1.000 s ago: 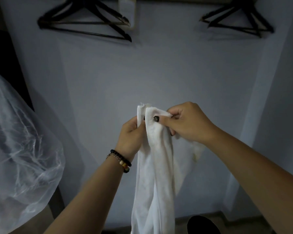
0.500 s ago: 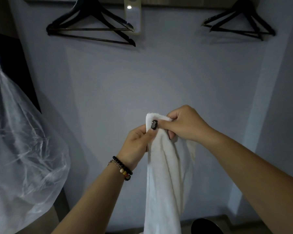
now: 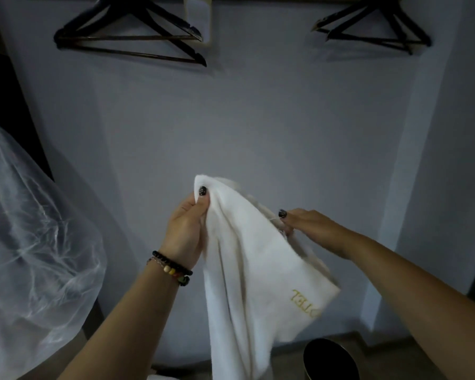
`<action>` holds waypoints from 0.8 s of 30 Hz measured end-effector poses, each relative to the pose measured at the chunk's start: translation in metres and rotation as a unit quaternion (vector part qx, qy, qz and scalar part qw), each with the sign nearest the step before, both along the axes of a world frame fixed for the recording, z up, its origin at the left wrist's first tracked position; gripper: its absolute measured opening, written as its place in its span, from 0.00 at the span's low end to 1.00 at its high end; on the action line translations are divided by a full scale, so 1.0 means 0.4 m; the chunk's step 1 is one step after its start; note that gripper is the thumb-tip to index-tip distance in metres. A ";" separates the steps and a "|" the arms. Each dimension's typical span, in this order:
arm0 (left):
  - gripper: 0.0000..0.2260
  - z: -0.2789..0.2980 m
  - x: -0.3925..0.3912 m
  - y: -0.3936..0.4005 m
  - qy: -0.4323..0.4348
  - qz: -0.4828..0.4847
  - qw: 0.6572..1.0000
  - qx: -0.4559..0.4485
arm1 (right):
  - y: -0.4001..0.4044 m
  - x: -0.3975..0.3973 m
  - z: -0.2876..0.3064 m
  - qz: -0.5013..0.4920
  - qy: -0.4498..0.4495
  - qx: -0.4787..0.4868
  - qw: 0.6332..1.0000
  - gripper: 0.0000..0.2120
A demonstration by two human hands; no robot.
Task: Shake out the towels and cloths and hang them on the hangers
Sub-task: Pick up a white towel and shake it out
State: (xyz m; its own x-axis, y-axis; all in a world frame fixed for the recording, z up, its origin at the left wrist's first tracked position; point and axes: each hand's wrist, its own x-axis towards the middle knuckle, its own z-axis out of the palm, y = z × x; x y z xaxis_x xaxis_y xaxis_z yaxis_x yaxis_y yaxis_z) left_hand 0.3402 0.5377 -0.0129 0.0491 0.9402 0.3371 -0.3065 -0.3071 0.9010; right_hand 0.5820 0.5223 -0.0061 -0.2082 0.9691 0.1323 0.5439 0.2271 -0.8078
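Observation:
A white towel [image 3: 247, 270] with gold embroidered letters hangs in front of me. My left hand [image 3: 185, 229], with bead bracelets at the wrist, pinches its top corner. My right hand [image 3: 303, 223] pinches the towel's upper edge further right, so the top edge slopes down between the hands. Two black hangers [image 3: 129, 37] hang at the top left, and more black hangers [image 3: 373, 28] hang at the top right, all bare.
A clear plastic bag [image 3: 30, 256] bulges at the left. A dark round bin [image 3: 331, 360] stands on the floor at the lower right. The pale wall [image 3: 258, 119] is close behind the towel, with a corner column on the right.
My hands were together at the towel's top. The right hand has slid right and down along the edge, spreading the towel so the gold lettering shows.

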 end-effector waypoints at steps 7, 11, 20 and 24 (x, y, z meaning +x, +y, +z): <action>0.13 0.000 -0.024 0.025 0.001 0.046 0.999 -0.015 | -0.005 0.019 -0.135 0.107 0.041 -0.157 0.981 0.27; 0.13 0.007 -0.046 0.043 0.014 0.103 0.994 -0.020 | 0.005 0.021 -0.132 0.125 0.002 -0.123 0.984 0.31; 0.12 0.032 -0.101 0.075 -0.010 0.205 0.977 -0.052 | 0.029 -0.023 -0.184 0.091 -0.114 -0.027 0.989 0.17; 0.12 0.021 -0.137 0.084 0.033 0.233 0.971 -0.048 | 0.085 -0.005 -0.132 -0.033 -0.172 0.101 0.979 0.24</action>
